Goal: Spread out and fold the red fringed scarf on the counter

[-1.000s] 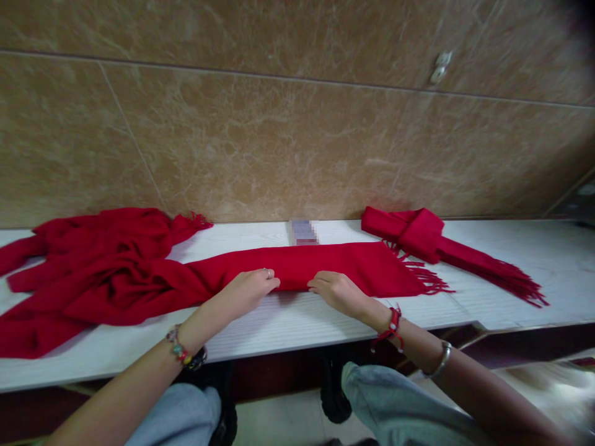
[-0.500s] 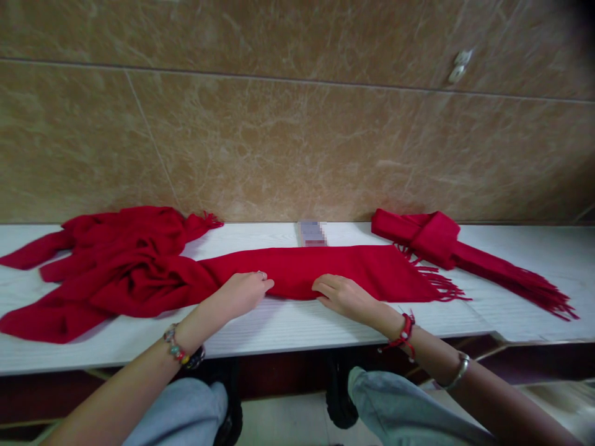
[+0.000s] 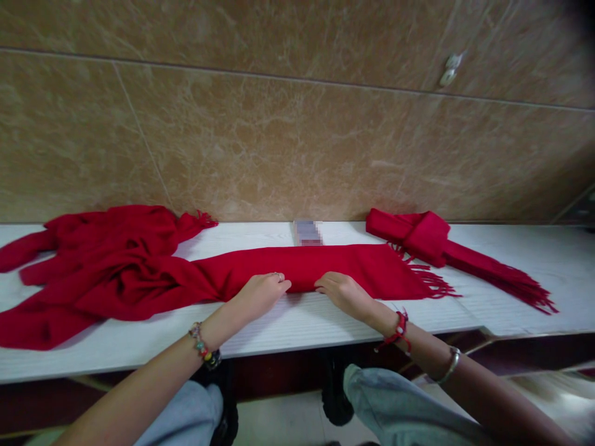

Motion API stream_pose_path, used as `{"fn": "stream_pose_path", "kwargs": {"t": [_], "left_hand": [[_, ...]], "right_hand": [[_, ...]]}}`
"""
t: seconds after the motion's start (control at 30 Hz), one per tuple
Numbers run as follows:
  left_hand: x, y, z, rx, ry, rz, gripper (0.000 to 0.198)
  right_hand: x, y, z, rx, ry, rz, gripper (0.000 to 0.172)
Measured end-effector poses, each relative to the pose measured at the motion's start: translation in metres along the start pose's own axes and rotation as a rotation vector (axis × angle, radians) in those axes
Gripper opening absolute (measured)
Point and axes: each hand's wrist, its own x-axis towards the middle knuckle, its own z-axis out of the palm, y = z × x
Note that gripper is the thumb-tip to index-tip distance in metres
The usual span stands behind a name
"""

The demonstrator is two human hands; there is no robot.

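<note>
A red scarf [image 3: 353, 266] lies lengthwise across the white bench top, its fringe [image 3: 434, 282] pointing right. Toward the left it runs into a crumpled part [image 3: 158, 279]. My left hand [image 3: 264, 294] is closed with its fingertips pinching the scarf's near edge, around the middle. A short way to its right, my right hand [image 3: 341, 294] is closed on the same edge. The stretch of scarf between the two hands lies fairly smooth, and its near edge bends slightly inward there.
At the back right lies another red scarf [image 3: 425, 235], folded over itself, fringe to the right. Bunched red cloth [image 3: 111, 229] fills the back left. A small grey packet [image 3: 307, 232] sits by the marbled wall [image 3: 279, 142]. The bench's front edge runs just before my knees.
My left hand has slid right along the scarf's near edge, closer to my right hand. The near edge between the hands is drawn slightly inward. The view has shifted a little.
</note>
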Motion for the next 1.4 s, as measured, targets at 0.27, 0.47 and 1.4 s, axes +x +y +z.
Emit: {"fn": "stream_pose_path", "kwargs": {"t": [0.27,0.47,1.4], "left_hand": [[-0.003,-0.005,0.001,0.096,-0.006,0.095,0.021],[-0.001,-0.001,0.000,0.105,-0.016,0.122,0.023],[0.003,-0.009,0.005,0.012,0.077,0.061,0.015]], "right_hand": [[-0.016,0.007,-0.017,-0.135,-0.076,0.022,0.018],[-0.034,0.017,-0.016,-0.202,-0.053,-0.049,0.022],[-0.038,0.032,-0.017,-0.160,0.051,0.013,0.022]]}}
